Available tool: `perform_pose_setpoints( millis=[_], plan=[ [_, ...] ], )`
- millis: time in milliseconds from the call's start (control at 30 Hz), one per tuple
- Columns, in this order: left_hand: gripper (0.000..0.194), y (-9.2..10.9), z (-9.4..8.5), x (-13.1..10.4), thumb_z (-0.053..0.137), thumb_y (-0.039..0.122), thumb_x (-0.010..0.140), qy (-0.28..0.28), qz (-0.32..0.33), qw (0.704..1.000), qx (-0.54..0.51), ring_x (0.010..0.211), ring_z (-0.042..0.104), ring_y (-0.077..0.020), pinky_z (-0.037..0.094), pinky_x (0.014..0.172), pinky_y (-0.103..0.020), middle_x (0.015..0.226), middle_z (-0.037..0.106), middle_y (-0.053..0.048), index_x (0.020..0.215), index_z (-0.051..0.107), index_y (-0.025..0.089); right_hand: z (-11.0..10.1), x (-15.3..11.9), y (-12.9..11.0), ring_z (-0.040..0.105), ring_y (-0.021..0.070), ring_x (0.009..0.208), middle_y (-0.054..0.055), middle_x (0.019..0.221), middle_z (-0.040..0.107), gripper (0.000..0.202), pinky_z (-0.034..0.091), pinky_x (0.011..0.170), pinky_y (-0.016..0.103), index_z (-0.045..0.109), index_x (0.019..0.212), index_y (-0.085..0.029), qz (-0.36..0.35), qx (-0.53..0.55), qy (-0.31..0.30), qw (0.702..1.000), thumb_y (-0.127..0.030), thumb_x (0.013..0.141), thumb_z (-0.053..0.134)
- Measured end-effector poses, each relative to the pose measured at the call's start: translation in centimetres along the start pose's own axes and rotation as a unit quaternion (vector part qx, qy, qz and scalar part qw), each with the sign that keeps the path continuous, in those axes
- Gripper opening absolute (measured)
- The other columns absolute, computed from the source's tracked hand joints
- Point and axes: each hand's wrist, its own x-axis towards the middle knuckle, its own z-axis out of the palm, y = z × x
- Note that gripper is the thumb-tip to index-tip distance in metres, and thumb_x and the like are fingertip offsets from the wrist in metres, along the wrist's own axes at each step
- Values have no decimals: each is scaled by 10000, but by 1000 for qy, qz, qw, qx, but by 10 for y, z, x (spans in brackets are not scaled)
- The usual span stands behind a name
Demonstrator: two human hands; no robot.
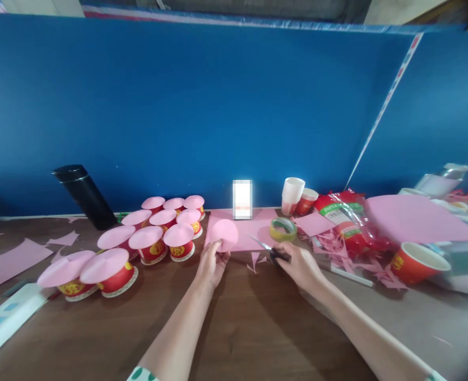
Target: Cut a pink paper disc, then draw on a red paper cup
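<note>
Pinched at its lower edge, a round pink paper disc [224, 234] is in my left hand [213, 262]. My right hand [297, 262] grips a pair of scissors [274, 253] by dark handles, with the blades pointing left towards the disc but apart from it. Beneath and behind both lies a pink paper sheet [253, 233] on the table. A roll of tape [282, 229] sits just beyond my right hand. Small pink scraps [254, 260] lie between the hands.
Several red paper cups topped with pink cones [179, 235] stand at left, near a black bottle [83, 196] and a white power strip [9, 320]. White cups [293, 193], a red package [347, 219], an orange cup [419, 263] and pink paper [416, 219] crowd the right. A blue partition [202, 106] stands behind.
</note>
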Motion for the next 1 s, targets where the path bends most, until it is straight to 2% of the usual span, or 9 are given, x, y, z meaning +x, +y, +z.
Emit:
perform_pose_setpoints(
  millis=[100, 200, 367, 567, 633, 733, 800, 900, 1000],
  plan=[
    [125, 0, 0, 1, 671, 117, 630, -7, 2, 1000, -9, 516, 537, -53, 461, 452, -148, 616, 569, 29, 669, 554, 137, -7, -7, -7, 613, 224, 882, 46, 952, 678, 256, 419, 751, 299, 628, 998, -229, -18, -118, -53, 992, -249, 754, 553],
    [126, 0, 0, 2, 667, 114, 631, -2, 1, 1000, -11, 500, 525, -50, 458, 448, -148, 598, 559, 31, 647, 544, 139, -13, -16, -19, 594, 209, 886, 34, 956, 660, 269, 401, 739, 273, 632, 1002, -247, -39, -175, -108, 978, -241, 738, 576],
    [135, -2, -1, 1, 674, 116, 623, -4, 3, 1000, 3, 507, 529, -50, 462, 463, -152, 598, 558, 42, 663, 549, 146, -23, -26, -33, 539, 241, 894, 82, 872, 613, 192, 382, 717, 283, 652, 875, -190, -95, -265, -177, 943, -255, 697, 616],
    [141, -3, -1, 0, 683, 119, 617, -17, 8, 1000, 13, 511, 525, -46, 464, 475, -153, 608, 558, 46, 663, 553, 144, -44, -14, -34, 554, 207, 755, 63, 849, 607, 277, 368, 598, 251, 633, 835, -162, -167, -181, -293, 924, -358, 642, 667],
    [133, -2, -1, 0, 679, 121, 623, -21, 14, 999, 19, 516, 527, -47, 468, 480, -154, 616, 558, 44, 669, 556, 143, -45, -3, -32, 559, 176, 686, 41, 792, 622, 187, 363, 582, 239, 629, 828, -170, -162, -142, -273, 938, -326, 734, 586],
    [108, -2, 0, 0, 663, 128, 640, -17, 17, 999, 31, 518, 531, -54, 472, 475, -161, 628, 565, 34, 680, 564, 140, -31, 15, -30, 572, 179, 670, 62, 749, 631, 180, 372, 603, 247, 621, 828, -150, -99, -163, -164, 968, -260, 820, 478],
    [101, -2, 0, -1, 658, 129, 643, -15, 13, 999, 34, 529, 543, -63, 475, 476, -167, 634, 573, 26, 687, 567, 141, -16, 26, -29, 588, 205, 780, 102, 845, 639, 175, 385, 676, 259, 618, 854, -131, -84, -198, -118, 969, -202, 828, 461],
    [113, -2, 0, 0, 669, 137, 633, -19, 10, 999, 35, 527, 544, -63, 474, 473, -163, 628, 576, 24, 677, 565, 141, 4, 35, -27, 585, 223, 864, 143, 1000, 601, 222, 398, 708, 272, 598, 970, -125, -50, -244, -115, 961, -243, 856, 450],
    [133, -3, 0, 1, 685, 142, 615, -13, 9, 999, 34, 499, 522, -54, 468, 459, -158, 602, 563, 29, 655, 558, 137, 15, 37, -22, 593, 229, 842, 146, 973, 597, 250, 413, 670, 277, 609, 931, -122, -38, -280, -144, 948, -250, 887, 400]
  ],
)
